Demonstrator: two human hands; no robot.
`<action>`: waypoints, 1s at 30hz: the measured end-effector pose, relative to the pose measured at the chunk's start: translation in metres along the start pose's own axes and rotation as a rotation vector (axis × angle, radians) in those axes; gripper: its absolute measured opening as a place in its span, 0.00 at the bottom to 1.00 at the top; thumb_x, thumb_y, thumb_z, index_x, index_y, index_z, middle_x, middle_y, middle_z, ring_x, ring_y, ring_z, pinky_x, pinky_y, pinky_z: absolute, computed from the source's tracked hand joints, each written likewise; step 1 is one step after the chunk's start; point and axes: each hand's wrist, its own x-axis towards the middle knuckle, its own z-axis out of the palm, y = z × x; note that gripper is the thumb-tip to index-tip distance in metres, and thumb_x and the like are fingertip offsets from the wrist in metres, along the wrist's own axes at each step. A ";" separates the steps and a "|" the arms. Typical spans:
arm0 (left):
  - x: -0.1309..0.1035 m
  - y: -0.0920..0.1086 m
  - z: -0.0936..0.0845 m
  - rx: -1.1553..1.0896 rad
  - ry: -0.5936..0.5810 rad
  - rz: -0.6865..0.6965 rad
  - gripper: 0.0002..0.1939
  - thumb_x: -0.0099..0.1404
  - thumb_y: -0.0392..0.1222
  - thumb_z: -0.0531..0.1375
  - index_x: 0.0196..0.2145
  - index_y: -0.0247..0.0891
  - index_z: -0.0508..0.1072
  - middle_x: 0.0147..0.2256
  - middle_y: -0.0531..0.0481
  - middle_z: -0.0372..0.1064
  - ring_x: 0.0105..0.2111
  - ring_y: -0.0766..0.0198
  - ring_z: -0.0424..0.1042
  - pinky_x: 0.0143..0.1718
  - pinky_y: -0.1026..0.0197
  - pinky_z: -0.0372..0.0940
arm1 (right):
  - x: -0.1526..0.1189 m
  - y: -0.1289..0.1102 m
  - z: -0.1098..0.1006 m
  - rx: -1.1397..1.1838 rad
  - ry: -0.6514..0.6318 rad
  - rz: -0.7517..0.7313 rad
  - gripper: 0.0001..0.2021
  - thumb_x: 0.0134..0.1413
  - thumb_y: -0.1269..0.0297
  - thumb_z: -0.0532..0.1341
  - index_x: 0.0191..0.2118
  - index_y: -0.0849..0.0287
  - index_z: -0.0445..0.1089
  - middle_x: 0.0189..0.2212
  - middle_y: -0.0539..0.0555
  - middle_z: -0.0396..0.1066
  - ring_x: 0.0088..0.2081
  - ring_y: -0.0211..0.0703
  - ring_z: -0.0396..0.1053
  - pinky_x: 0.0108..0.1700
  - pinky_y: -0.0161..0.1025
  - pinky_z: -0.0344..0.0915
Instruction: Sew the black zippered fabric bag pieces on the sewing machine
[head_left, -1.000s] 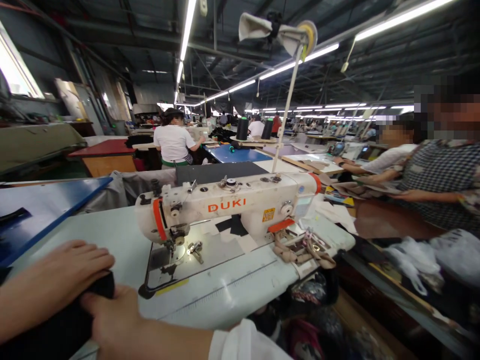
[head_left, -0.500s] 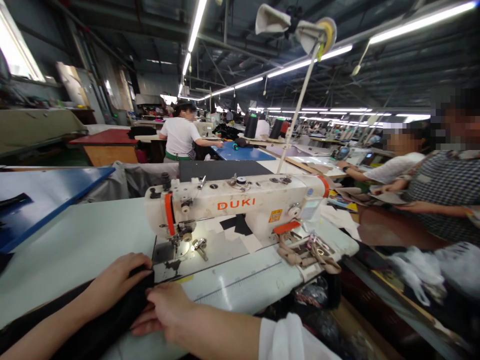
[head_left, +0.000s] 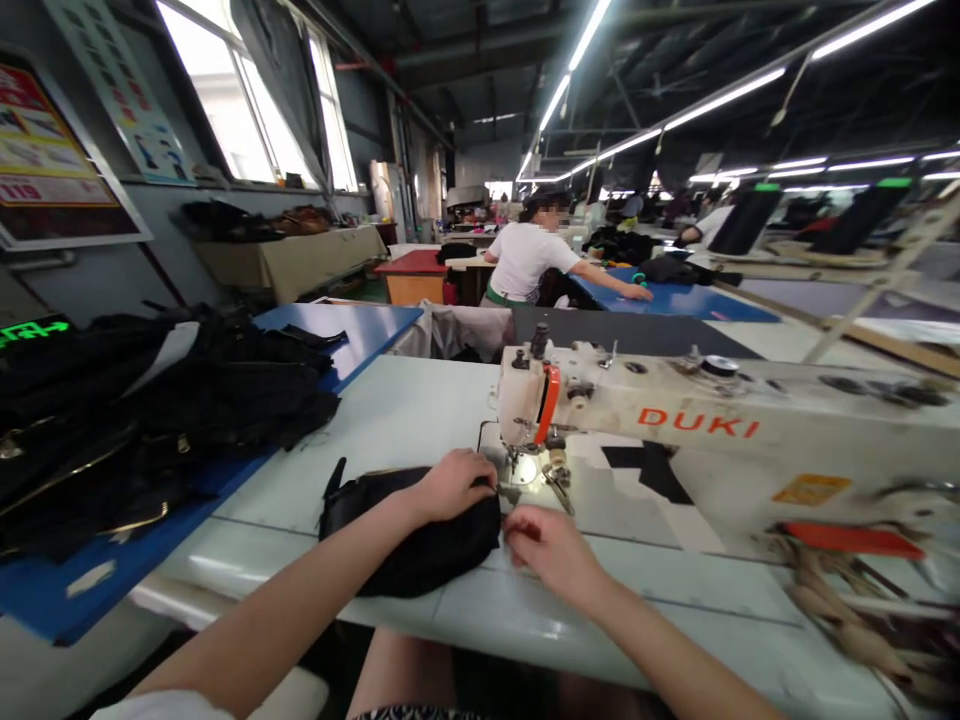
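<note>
Your left hand [head_left: 456,486] reaches over the black pouch [head_left: 427,560], palm down, its fingers bent and nearly closed on the pouch's upper right edge. The body of the pouch extends leftward and downward from this grip, passing beneath your left wrist and forearm; a line of gold shows along its upper edge, and a short black tab stands up at its far left corner. Your right hand [head_left: 551,548] lies just beyond the pouch's right end, fingers curled inward and thumb close to the index finger. Its fingertips meet or nearly meet that end; whether they pinch the material cannot be told.

The pouch rests on the pale green tabletop [head_left: 442,395], near the edge closest to you. Ahead and to the right stands the sewing machine [head_left: 592,400], whose lit needle area [head_left: 523,470] lies just beyond your two hands, apart from the pouch. Dark scraps [head_left: 652,470] lie on the machine's bed. To your left, a heap of black pieces [head_left: 225,385] covers part of a blue tabletop [head_left: 97,600]. Farther off, a co-worker in a white shirt [head_left: 525,262] extends one arm.
</note>
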 end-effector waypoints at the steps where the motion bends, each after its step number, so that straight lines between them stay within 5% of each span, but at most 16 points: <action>1: 0.000 0.000 0.000 -0.001 0.000 0.002 0.02 0.62 0.38 0.59 0.33 0.39 0.71 0.34 0.52 0.70 0.37 0.63 0.67 0.43 0.61 0.59 | 0.000 0.002 -0.002 -0.146 0.085 -0.120 0.06 0.49 0.75 0.54 0.29 0.59 0.66 0.24 0.49 0.68 0.27 0.40 0.69 0.30 0.36 0.64; 3: 0.001 0.000 0.000 -0.002 0.000 0.005 0.02 0.62 0.38 0.59 0.33 0.39 0.71 0.34 0.52 0.70 0.37 0.63 0.67 0.43 0.61 0.59 | 0.002 0.004 -0.006 -0.392 0.202 -0.327 0.07 0.50 0.75 0.56 0.34 0.58 0.67 0.32 0.52 0.70 0.35 0.43 0.68 0.37 0.39 0.65; 6: 0.002 -0.001 0.000 0.003 0.004 0.003 0.01 0.62 0.37 0.59 0.33 0.39 0.71 0.33 0.52 0.69 0.37 0.63 0.67 0.43 0.61 0.59 | 0.007 0.004 -0.009 -0.649 0.198 -0.559 0.10 0.52 0.75 0.58 0.41 0.59 0.67 0.40 0.56 0.69 0.42 0.46 0.65 0.45 0.43 0.64; 11: 0.007 -0.003 0.000 0.030 0.012 -0.001 0.01 0.61 0.38 0.59 0.31 0.39 0.70 0.33 0.52 0.69 0.36 0.62 0.66 0.42 0.61 0.58 | 0.015 0.010 -0.007 -0.848 0.176 -0.795 0.05 0.57 0.72 0.57 0.36 0.61 0.70 0.37 0.56 0.71 0.44 0.47 0.65 0.48 0.44 0.63; 20: 0.011 -0.004 -0.005 0.090 -0.006 -0.017 0.07 0.60 0.38 0.59 0.37 0.44 0.73 0.40 0.51 0.67 0.43 0.58 0.63 0.51 0.54 0.54 | 0.016 0.010 -0.016 -0.905 0.102 -0.808 0.06 0.56 0.74 0.57 0.32 0.61 0.70 0.36 0.56 0.73 0.43 0.47 0.66 0.46 0.43 0.64; 25: 0.010 0.005 -0.004 0.256 0.175 -0.160 0.16 0.54 0.42 0.64 0.42 0.39 0.70 0.45 0.46 0.65 0.47 0.53 0.60 0.54 0.48 0.50 | 0.017 0.011 -0.018 -0.930 0.080 -0.841 0.06 0.56 0.75 0.57 0.31 0.61 0.70 0.37 0.56 0.73 0.42 0.46 0.66 0.45 0.43 0.64; 30: 0.019 0.005 0.000 0.318 0.163 -0.198 0.09 0.56 0.44 0.64 0.33 0.40 0.71 0.36 0.49 0.67 0.41 0.55 0.64 0.45 0.51 0.56 | 0.023 0.016 -0.020 -0.942 0.099 -0.820 0.04 0.55 0.74 0.59 0.32 0.61 0.70 0.37 0.56 0.73 0.42 0.46 0.66 0.46 0.44 0.63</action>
